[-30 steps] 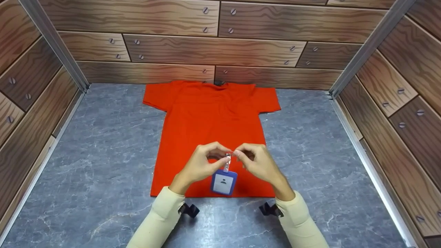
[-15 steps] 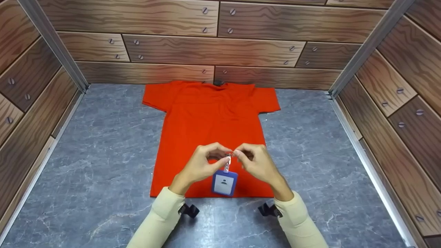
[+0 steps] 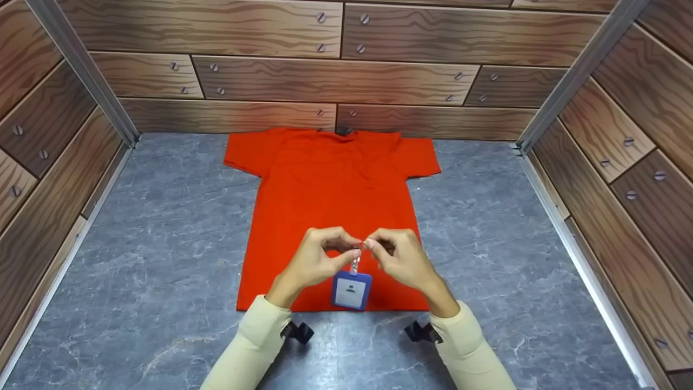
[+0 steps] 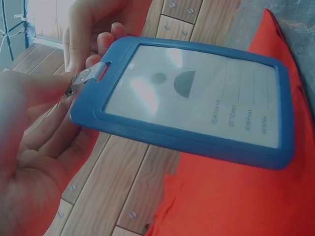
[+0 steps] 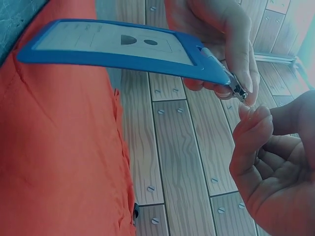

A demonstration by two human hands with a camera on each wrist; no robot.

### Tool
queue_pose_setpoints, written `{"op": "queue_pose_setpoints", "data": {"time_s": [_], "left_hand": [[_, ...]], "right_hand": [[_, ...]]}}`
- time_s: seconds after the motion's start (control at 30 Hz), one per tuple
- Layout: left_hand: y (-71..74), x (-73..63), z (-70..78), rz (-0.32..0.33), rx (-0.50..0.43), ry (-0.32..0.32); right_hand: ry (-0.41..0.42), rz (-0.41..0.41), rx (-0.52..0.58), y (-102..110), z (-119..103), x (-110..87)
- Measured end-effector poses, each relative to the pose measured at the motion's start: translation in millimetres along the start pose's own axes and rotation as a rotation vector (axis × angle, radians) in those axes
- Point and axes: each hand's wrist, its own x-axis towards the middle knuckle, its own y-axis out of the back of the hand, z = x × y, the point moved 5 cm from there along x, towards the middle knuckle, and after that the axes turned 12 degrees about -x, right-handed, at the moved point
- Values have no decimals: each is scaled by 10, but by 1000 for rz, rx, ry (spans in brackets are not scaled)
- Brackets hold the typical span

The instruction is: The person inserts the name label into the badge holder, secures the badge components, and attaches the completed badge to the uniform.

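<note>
A blue-framed badge holder hangs by its clear strap and metal clip over an orange-red T-shirt. My left hand pinches the clip between thumb and fingers, seen close up in the left wrist view. From the other side, my right hand meets it, thumb and forefinger pinched together at the clip's thin metal end. That end is mostly hidden by fingertips. Through the holder's clear window a card shows a printed figure and lines of text.
The T-shirt lies flat, collar toward the back wall of printed wood planks. Plank side walls and metal corner posts enclose the grey marbled tabletop. Small black mounts sit at both wrists.
Both hands have shifted very slightly left and down together, the badge holder with them. The pinches look the same, and the T-shirt has stayed put.
</note>
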Motion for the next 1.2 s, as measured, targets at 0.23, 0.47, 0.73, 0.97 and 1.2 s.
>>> {"op": "queue_pose_setpoints", "data": {"time_s": [0.23, 0.47, 0.73, 0.97, 1.2], "left_hand": [[-8, 4, 9, -2, 16, 1], [-4, 6, 13, -24, 23, -1], [-14, -4, 2, -24, 64, 16], [11, -13, -11, 0, 81, 45], [34, -13, -39, -4, 69, 60]], "right_hand": [[4, 1, -20, -17, -2, -19], [3, -3, -17, -15, -13, -28], [18, -9, -16, -15, -22, -26], [25, -19, -24, -20, -20, -2], [49, -11, -57, -22, -21, 6]]}}
